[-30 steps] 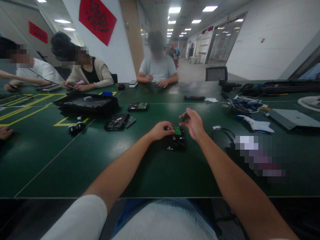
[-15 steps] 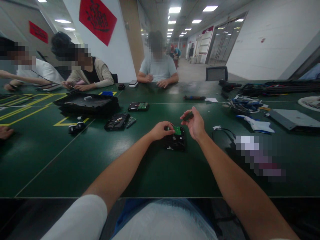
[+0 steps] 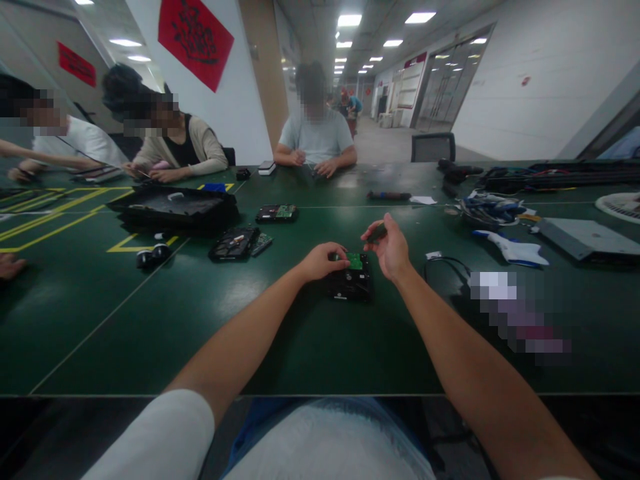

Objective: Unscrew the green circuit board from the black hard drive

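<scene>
A black, flat, rectangular hard drive (image 3: 351, 283) with a small green circuit board (image 3: 355, 261) on its far end lies on the dark green table (image 3: 200, 320), straight ahead of the person. The left hand (image 3: 321, 260) rests on the drive's far left corner, fingers curled down over the edge and gripping the casing right beside the green board. The right hand (image 3: 389, 248) hovers just above and to the right of the drive, not touching it; its thumb and forefinger are pinched on a small dark object (image 3: 376, 233), too small to identify.

Beyond the left fingertips, further out on the table, sit a second black drive with a green board (image 3: 277, 213), an opened black drive (image 3: 234, 243) and a large black plastic casing (image 3: 173, 208); all are well apart from the hands. To the right of the right hand lie a black cable (image 3: 447, 267), a small white slip (image 3: 433, 255), and a white and blue handled tool (image 3: 510, 248). Further off are a tangle of blue and white wires (image 3: 487, 208) and a flat grey metal box (image 3: 583, 237). A dark screwdriver (image 3: 389, 196) lies across the table beyond the right fingers.

Nothing lies between the hands and the drive. Three other people sit along the far and left edges, their hands busy at their own places.
</scene>
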`<state>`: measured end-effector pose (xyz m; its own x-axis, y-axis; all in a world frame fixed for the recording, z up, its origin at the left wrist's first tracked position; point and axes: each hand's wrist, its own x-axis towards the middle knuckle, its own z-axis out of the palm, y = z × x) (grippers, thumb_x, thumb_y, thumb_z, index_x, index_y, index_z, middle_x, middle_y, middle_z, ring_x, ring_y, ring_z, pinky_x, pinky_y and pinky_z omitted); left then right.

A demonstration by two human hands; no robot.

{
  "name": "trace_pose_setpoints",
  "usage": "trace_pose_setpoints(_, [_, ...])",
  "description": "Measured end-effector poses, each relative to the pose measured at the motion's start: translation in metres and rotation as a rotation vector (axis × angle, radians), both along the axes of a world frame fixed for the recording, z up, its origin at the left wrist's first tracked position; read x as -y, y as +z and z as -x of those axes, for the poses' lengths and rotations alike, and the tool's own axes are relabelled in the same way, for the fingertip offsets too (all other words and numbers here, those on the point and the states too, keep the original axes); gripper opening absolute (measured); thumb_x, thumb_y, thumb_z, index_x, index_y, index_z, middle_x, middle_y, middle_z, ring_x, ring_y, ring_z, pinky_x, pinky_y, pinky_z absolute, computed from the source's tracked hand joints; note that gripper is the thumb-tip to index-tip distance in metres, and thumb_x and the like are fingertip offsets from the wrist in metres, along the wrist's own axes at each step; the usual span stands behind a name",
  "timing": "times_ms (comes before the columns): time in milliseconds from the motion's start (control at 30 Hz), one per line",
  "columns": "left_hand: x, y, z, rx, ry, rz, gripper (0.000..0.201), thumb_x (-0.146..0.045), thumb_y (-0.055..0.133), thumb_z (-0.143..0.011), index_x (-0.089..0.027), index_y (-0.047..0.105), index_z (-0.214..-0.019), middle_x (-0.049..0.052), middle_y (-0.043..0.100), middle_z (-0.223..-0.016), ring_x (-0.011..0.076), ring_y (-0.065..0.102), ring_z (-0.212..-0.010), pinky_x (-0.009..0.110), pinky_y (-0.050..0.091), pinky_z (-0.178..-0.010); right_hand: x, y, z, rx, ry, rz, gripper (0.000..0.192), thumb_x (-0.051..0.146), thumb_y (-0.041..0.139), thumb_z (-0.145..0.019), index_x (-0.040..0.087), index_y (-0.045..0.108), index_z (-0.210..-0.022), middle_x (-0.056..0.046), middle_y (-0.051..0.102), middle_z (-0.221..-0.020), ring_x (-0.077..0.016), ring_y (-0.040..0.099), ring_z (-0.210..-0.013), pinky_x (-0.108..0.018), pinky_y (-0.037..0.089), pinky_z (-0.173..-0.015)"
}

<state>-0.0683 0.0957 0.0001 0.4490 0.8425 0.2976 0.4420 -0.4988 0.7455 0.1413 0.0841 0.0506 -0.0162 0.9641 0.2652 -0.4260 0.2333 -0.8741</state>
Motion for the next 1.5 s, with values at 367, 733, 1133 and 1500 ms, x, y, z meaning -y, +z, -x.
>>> trace_pose_setpoints(367, [0.0014,0.0014,-0.0004,0.009,-0.007,-0.003,0.019,-0.038,0.078,-0.083,-0.021,0.076,-0.091,0.006,0.072,-0.121,0.0245,0.066,-0.113,0.042,0.045,-0.108,-0.0012,-0.0008,-0.0001,-0.001,-0.004,0.007,0.052,0.075,0.065,-0.082,0.023,0.068,-0.08,-0.001,0.065,-0.072,-0.0162,0.065,-0.07,-0.026,0.05,-0.052])
trace_pose_setpoints(733, [-0.0002,-0.0006,0.0005,0.006,-0.009,-0.009,0.021,-0.039,0.078,-0.083,-0.021,0.076,-0.095,0.007,0.072,-0.121,0.0247,0.066,-0.113,0.042,0.045,-0.107,-0.0011,-0.0009,-0.0007,-0.006,-0.004,-0.004,0.054,0.076,0.064,-0.083,0.022,0.07,-0.083,-0.002,0.065,-0.074,-0.017,0.065,-0.072,-0.027,0.052,-0.054])
trace_pose_setpoints(1133, [-0.0026,-0.0027,0.0003,0.012,-0.022,-0.039,0.019,-0.038,0.078,-0.083,-0.022,0.077,-0.094,0.005,0.073,-0.117,0.024,0.067,-0.111,0.042,0.047,-0.106,-0.0007,0.0007,-0.0002,-0.013,-0.023,0.009,0.058,0.08,0.062,-0.082,0.023,0.07,-0.083,-0.002,0.065,-0.073,-0.0172,0.065,-0.072,-0.028,0.052,-0.053])
trace_pose_setpoints(1500, [-0.0005,0.0004,0.0001,0.0,-0.011,-0.015,0.021,-0.038,0.078,-0.082,-0.022,0.076,-0.095,0.006,0.072,-0.12,0.0239,0.066,-0.112,0.041,0.046,-0.106,-0.0025,-0.0013,-0.001,-0.026,-0.022,0.012,0.058,0.08,0.062,-0.082,0.023,0.07,-0.084,-0.002,0.065,-0.074,-0.0175,0.066,-0.073,-0.027,0.053,-0.054])
